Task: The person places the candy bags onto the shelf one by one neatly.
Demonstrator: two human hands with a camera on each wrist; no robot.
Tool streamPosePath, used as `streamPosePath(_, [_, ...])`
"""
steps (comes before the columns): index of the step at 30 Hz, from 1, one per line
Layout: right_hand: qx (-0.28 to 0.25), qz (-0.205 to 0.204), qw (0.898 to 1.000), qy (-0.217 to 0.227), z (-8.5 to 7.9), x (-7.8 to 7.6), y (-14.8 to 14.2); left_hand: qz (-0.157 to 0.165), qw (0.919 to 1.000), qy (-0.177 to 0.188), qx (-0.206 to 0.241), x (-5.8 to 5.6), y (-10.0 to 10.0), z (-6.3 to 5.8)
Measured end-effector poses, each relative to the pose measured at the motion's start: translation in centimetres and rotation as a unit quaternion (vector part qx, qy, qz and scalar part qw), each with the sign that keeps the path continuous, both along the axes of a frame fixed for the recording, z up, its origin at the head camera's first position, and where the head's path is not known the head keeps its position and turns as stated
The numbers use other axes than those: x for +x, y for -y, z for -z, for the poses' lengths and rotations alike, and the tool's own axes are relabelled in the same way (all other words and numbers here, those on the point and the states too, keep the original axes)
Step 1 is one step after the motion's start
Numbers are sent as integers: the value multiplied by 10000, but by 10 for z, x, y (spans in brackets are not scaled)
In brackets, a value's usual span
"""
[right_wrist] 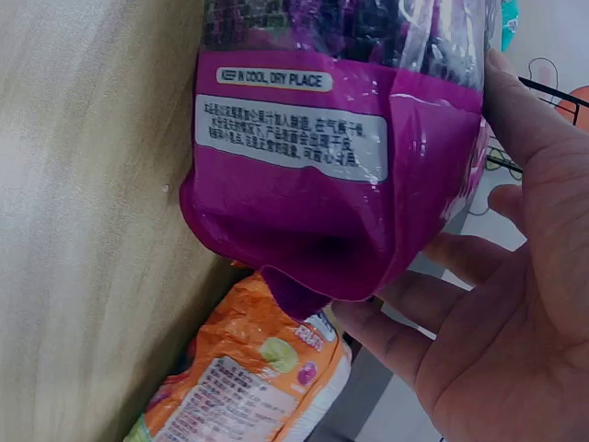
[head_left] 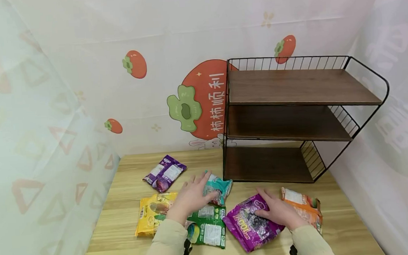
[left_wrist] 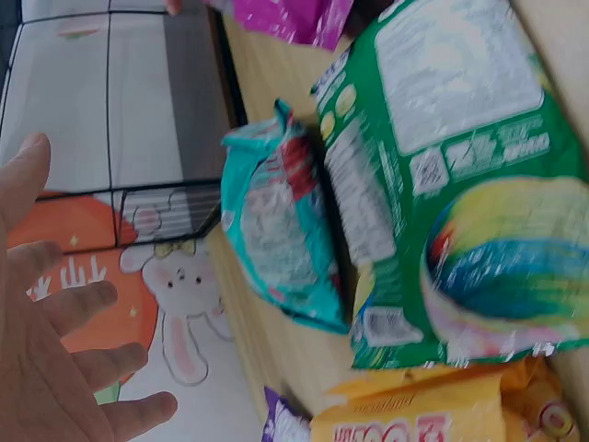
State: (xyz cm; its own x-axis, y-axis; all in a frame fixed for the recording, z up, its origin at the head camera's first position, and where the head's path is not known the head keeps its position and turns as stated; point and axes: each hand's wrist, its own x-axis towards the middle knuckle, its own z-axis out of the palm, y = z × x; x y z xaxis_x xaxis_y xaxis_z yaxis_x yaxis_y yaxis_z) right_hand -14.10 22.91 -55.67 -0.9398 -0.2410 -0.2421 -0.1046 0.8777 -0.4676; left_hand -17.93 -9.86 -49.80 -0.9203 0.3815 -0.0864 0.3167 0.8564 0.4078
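Left hand point(head_left: 190, 198) up, fingers spread wide, holding nothing, beside the teal bag point(head_left: 224, 186); green bag point(head_left: 211, 230) nearer, yellow bag point(head_left: 147, 218) left of that! Over on the right, the right hand point(head_left: 278, 210) grips the magenta bag point(head_left: 245, 226), thumb across its front, near side of the shelf rack point(head_left: 292, 86), orange bag point(head_left: 301, 201) just right!

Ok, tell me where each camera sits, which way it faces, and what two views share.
Head: on the person's head, facing forward and down at the table and shelf; left hand, right hand and sleeves show.
Left wrist: on that wrist, facing the green packet and teal packet; left hand shows.
Right wrist: on that wrist, facing the magenta packet and orange packet; right hand shows.
Head and right-wrist views share the magenta packet and right hand.
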Motion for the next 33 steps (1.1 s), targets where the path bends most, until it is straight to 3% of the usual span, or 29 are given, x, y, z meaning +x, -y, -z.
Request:
streamPosePath(16, [-56,179,9996,231,6,-3,-1,371,9988,320,86,15,-30,28])
streamPosePath(23, [-93,157,9998,113,8,-5,-1,286,9995,107,-35,24,-44,36])
streamPosePath(33, [-99,142,9996,243,8,-8,-2,16,9986,490,-182,30,-57,46])
